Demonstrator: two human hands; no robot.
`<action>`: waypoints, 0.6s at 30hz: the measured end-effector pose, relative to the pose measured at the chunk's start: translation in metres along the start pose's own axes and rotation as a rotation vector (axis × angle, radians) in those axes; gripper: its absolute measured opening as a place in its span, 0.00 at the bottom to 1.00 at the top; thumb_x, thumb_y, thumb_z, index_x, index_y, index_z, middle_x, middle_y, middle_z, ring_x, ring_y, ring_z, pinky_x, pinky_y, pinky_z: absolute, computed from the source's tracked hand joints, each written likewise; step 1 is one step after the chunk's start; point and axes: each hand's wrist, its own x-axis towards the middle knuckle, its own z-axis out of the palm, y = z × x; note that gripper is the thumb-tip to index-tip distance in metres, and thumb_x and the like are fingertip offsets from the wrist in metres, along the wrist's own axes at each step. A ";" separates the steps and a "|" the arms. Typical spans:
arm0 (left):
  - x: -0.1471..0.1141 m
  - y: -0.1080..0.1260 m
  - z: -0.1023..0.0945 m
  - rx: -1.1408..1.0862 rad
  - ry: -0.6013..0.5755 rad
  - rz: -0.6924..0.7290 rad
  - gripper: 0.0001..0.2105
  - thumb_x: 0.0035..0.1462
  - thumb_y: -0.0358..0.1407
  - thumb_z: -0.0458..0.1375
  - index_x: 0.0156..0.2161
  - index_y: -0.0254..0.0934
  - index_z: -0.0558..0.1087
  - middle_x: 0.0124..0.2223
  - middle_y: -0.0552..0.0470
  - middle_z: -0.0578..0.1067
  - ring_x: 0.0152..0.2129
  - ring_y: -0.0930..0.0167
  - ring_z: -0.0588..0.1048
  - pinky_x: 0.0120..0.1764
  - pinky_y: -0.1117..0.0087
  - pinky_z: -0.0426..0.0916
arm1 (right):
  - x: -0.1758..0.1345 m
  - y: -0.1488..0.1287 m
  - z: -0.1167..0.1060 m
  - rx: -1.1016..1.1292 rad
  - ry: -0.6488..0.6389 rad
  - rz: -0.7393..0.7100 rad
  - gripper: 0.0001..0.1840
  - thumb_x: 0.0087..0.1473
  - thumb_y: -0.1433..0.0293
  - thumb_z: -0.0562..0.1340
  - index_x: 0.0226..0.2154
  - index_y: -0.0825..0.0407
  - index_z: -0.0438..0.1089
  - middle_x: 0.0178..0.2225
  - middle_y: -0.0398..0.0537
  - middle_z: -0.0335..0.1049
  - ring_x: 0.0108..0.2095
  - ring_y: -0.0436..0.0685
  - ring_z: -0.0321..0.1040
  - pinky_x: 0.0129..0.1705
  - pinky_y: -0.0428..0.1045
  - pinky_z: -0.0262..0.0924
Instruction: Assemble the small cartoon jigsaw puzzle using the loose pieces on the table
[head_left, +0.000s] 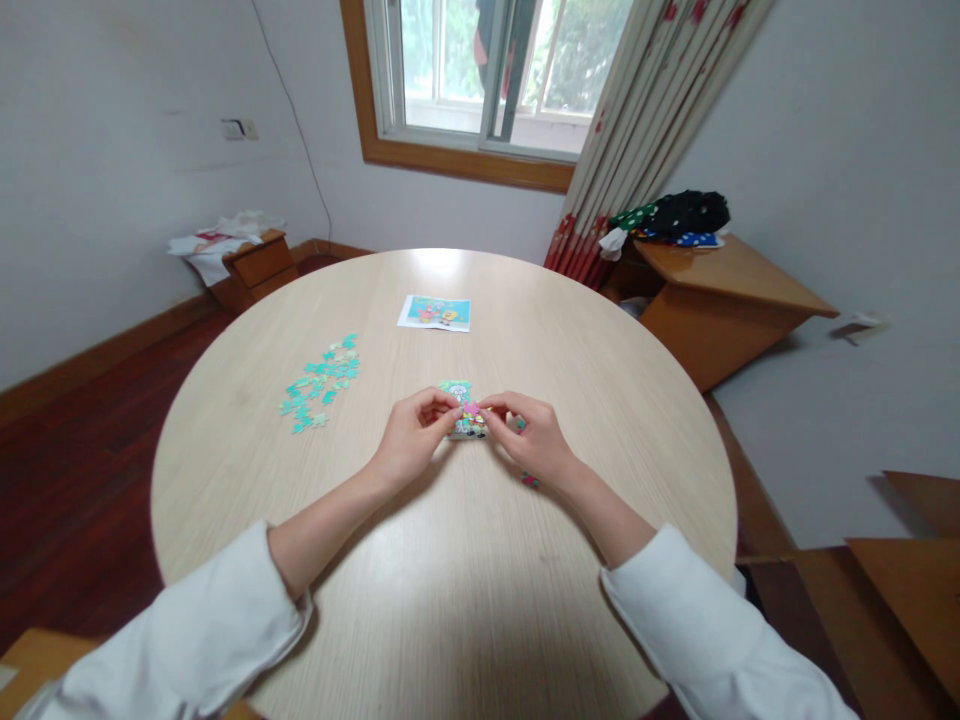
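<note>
A small pink puzzle piece [471, 408] is held up between the fingertips of my left hand [417, 428] and my right hand [534, 432]. Both hands are closed in a pinch, one at either side of the piece. Just beneath them lies a joined patch of colourful puzzle [455, 387], partly covered by my fingers. Beside and below my right hand, a few loose dark and pink pieces [530, 480] show on the table; my hand may hide others.
The round wooden table [450, 600] carries a heap of teal and pale green puzzle pieces [321, 384] at the left. A printed reference picture [435, 313] lies towards the far side. Beyond the rim stand a wooden desk [720, 300] with cloths and a small cabinet [262, 268].
</note>
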 end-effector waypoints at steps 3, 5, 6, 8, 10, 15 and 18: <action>0.000 0.000 0.000 -0.007 -0.002 -0.001 0.10 0.43 0.39 0.64 0.29 0.34 0.73 0.28 0.52 0.75 0.26 0.73 0.72 0.32 0.71 0.68 | 0.000 0.000 0.000 0.001 0.009 -0.023 0.06 0.54 0.72 0.60 0.33 0.52 0.74 0.27 0.47 0.75 0.26 0.50 0.68 0.32 0.47 0.62; 0.000 -0.001 0.000 -0.008 -0.003 0.001 0.10 0.44 0.39 0.64 0.29 0.34 0.73 0.28 0.52 0.75 0.26 0.73 0.72 0.33 0.71 0.68 | 0.000 -0.001 0.000 -0.002 0.008 -0.025 0.06 0.54 0.72 0.60 0.32 0.52 0.74 0.27 0.46 0.75 0.26 0.50 0.67 0.32 0.47 0.61; 0.000 -0.001 0.000 -0.007 -0.003 0.003 0.10 0.44 0.39 0.64 0.29 0.34 0.73 0.28 0.52 0.75 0.26 0.73 0.72 0.33 0.71 0.68 | 0.001 -0.001 0.000 -0.003 0.005 -0.023 0.06 0.54 0.72 0.60 0.32 0.52 0.74 0.27 0.46 0.75 0.26 0.50 0.67 0.32 0.47 0.61; 0.000 -0.002 0.000 -0.005 -0.003 0.007 0.10 0.44 0.39 0.64 0.29 0.34 0.73 0.28 0.52 0.75 0.26 0.73 0.72 0.33 0.71 0.68 | 0.001 -0.002 0.000 -0.006 -0.001 -0.020 0.06 0.54 0.72 0.60 0.32 0.52 0.74 0.26 0.45 0.74 0.26 0.50 0.67 0.32 0.47 0.61; 0.001 -0.002 0.000 -0.005 -0.001 0.010 0.10 0.44 0.40 0.64 0.29 0.34 0.74 0.28 0.52 0.75 0.26 0.73 0.72 0.33 0.71 0.68 | 0.001 -0.002 0.000 -0.008 -0.003 -0.018 0.06 0.54 0.72 0.60 0.33 0.52 0.74 0.26 0.45 0.74 0.26 0.50 0.67 0.32 0.47 0.61; 0.001 -0.003 -0.001 0.003 0.001 0.015 0.10 0.43 0.40 0.64 0.29 0.34 0.74 0.28 0.52 0.75 0.26 0.72 0.72 0.33 0.71 0.68 | 0.000 0.000 0.000 -0.002 0.004 -0.020 0.06 0.54 0.72 0.60 0.32 0.52 0.74 0.25 0.45 0.73 0.26 0.50 0.67 0.32 0.47 0.61; 0.001 -0.003 -0.001 -0.007 -0.004 0.016 0.10 0.43 0.40 0.64 0.28 0.34 0.74 0.28 0.52 0.75 0.26 0.72 0.72 0.33 0.71 0.68 | 0.000 0.000 0.000 -0.001 0.000 -0.019 0.06 0.54 0.72 0.60 0.32 0.52 0.74 0.25 0.45 0.74 0.25 0.50 0.67 0.32 0.47 0.61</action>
